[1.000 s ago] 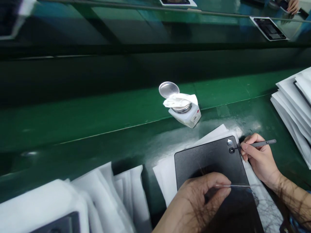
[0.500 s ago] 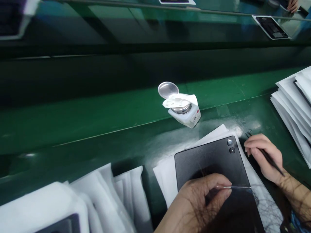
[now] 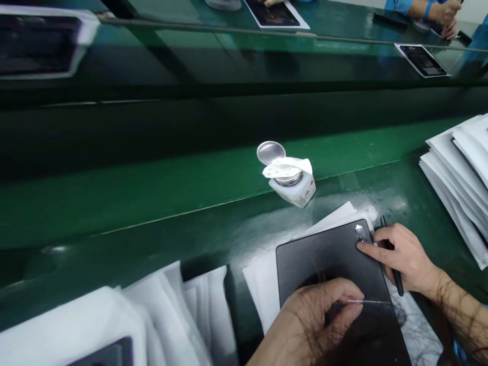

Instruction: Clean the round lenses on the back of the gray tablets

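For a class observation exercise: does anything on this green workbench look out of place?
The small white container stands out: its round metal lid is tipped open and a crumpled white wipe hangs over the rim, so it looks left unsealed.

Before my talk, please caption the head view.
Right hand, holding a black tool, touches a black tablet; left hand pinches a thin metal pin.

Both hands (image 3: pixel 404 256) are over a black tablet (image 3: pixel 324 259).

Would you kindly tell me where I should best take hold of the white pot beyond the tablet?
Grip the white pot low on its squarish body, coming from the near side, with thumb and fingers on opposite faces. The open metal lid and the tissue crowd its top, so the body looks like the cleanest hold.
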Action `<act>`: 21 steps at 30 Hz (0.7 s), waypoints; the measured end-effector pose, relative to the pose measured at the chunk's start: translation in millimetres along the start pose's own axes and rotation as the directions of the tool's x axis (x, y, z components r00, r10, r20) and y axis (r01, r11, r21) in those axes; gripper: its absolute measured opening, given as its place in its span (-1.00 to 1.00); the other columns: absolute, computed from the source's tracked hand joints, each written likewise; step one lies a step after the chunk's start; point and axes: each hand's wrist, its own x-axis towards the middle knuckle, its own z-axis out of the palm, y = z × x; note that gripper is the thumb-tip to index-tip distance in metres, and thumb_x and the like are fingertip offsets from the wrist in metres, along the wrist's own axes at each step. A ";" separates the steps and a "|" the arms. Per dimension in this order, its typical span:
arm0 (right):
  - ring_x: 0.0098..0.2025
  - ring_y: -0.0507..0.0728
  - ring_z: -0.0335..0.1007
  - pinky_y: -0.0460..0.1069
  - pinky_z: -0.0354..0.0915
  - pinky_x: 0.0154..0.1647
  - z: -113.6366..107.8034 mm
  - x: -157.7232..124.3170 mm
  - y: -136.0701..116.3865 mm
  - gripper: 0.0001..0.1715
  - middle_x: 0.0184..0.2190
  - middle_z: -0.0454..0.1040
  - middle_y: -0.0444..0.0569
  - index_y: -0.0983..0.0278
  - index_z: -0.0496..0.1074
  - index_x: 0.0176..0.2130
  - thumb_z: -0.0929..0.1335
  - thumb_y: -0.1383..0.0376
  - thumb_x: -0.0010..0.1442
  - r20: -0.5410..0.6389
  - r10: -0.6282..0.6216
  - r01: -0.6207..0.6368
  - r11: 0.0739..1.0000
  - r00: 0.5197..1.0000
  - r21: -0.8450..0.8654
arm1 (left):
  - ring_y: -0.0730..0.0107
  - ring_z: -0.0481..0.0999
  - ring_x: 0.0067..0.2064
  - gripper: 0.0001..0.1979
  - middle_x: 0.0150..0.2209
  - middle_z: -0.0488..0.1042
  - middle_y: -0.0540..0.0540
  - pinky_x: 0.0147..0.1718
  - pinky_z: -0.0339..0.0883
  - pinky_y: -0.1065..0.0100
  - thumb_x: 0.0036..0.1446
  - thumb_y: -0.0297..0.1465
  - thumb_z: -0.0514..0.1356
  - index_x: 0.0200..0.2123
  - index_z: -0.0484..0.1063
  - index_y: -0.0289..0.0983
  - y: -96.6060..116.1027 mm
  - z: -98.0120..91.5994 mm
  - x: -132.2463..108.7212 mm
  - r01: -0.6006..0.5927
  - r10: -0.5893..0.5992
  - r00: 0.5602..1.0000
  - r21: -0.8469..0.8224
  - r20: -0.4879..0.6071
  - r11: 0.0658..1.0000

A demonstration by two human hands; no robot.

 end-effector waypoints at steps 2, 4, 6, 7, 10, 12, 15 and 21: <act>-0.33 0.18 0.36 0.08 0.35 -0.36 3.1 -0.4 -1.5 -0.50 -0.29 0.46 0.02 0.14 0.42 0.11 0.31 0.44 0.19 -0.015 0.044 -0.044 0.999 0.999 -0.009 | 0.32 0.51 -0.34 -0.85 -0.47 0.55 0.06 -0.37 0.37 0.46 0.06 -0.26 0.19 -0.33 0.56 -0.07 1.2 -0.2 1.4 0.003 -0.003 1.000 0.005 -0.003 1.000; -0.33 0.15 0.35 0.06 0.33 -0.37 5.8 -0.4 -2.8 -0.50 -0.29 0.46 -0.02 0.10 0.45 0.08 0.30 0.46 0.20 -0.058 0.088 -0.088 0.996 0.994 -0.005 | 0.31 0.51 -0.33 -0.86 -0.50 0.54 0.06 -0.38 0.36 0.46 0.04 -0.27 0.20 -0.33 0.55 -0.08 4.4 -0.9 3.1 0.003 -0.003 1.000 0.011 -0.007 1.000; -0.33 0.12 0.36 0.03 0.32 -0.37 6.8 0.2 -3.1 -0.53 -0.30 0.46 -0.04 0.09 0.49 0.02 0.28 0.49 0.22 -0.108 0.113 -0.113 0.994 0.988 0.003 | 0.31 0.51 -0.32 -0.86 -0.50 0.54 0.06 -0.37 0.35 0.45 0.03 -0.29 0.20 -0.33 0.55 -0.09 8.8 -2.1 4.4 0.012 -0.012 1.000 0.016 -0.003 1.000; -0.34 0.11 0.35 0.02 0.31 -0.38 6.5 0.6 -2.5 -0.54 -0.32 0.46 -0.04 0.11 0.50 0.00 0.27 0.50 0.22 -0.129 0.118 -0.119 0.993 0.985 0.001 | 0.32 0.52 -0.32 -0.86 -0.48 0.55 0.06 -0.36 0.35 0.45 0.03 -0.30 0.19 -0.34 0.55 -0.09 11.1 -2.8 4.8 0.018 -0.018 1.000 0.018 0.000 1.000; -0.36 0.10 0.36 0.01 0.30 -0.39 3.2 1.8 1.9 -0.58 -0.34 0.48 -0.03 0.16 0.51 -0.02 0.27 0.51 0.24 -0.178 0.110 -0.115 0.993 0.978 -0.020 | 0.40 0.52 -0.34 -0.86 -0.42 0.57 0.08 -0.32 0.32 0.47 0.05 -0.33 0.16 -0.37 0.54 -0.13 16.9 -4.4 5.1 0.025 -0.025 1.000 0.019 0.009 1.000; -0.34 0.12 0.38 0.02 0.33 -0.36 1.6 3.1 5.9 -0.56 -0.34 0.50 -0.02 0.19 0.47 0.03 0.25 0.51 0.26 -0.206 0.084 -0.092 0.995 0.975 -0.030 | 0.43 0.50 -0.37 -0.85 -0.42 0.57 0.09 -0.34 0.31 0.48 0.05 -0.33 0.15 -0.38 0.54 -0.15 19.5 -4.9 5.0 0.020 -0.020 1.000 0.022 0.005 1.000; -0.29 0.13 0.40 0.04 0.35 -0.28 3.9 6.3 10.5 -0.50 -0.30 0.50 -0.01 0.18 0.42 0.10 0.22 0.53 0.26 -0.203 0.067 -0.072 0.997 0.977 -0.015 | 0.41 0.49 -0.37 -0.85 -0.43 0.57 0.07 -0.35 0.27 0.45 0.02 -0.35 0.16 -0.38 0.55 -0.18 23.2 -5.5 4.8 0.046 -0.045 0.999 0.042 -0.010 0.998; -0.28 0.14 0.36 0.09 0.33 -0.26 20.3 13.1 19.0 -0.53 -0.25 0.49 -0.03 0.08 0.49 0.01 0.26 0.47 0.22 -0.177 0.181 -0.156 0.977 0.967 0.143 | 0.32 0.46 -0.35 -0.84 -0.43 0.54 -0.01 -0.35 0.23 0.37 0.02 -0.37 0.17 -0.35 0.55 -0.24 27.7 -6.6 4.0 0.059 -0.059 0.998 0.039 -0.002 0.997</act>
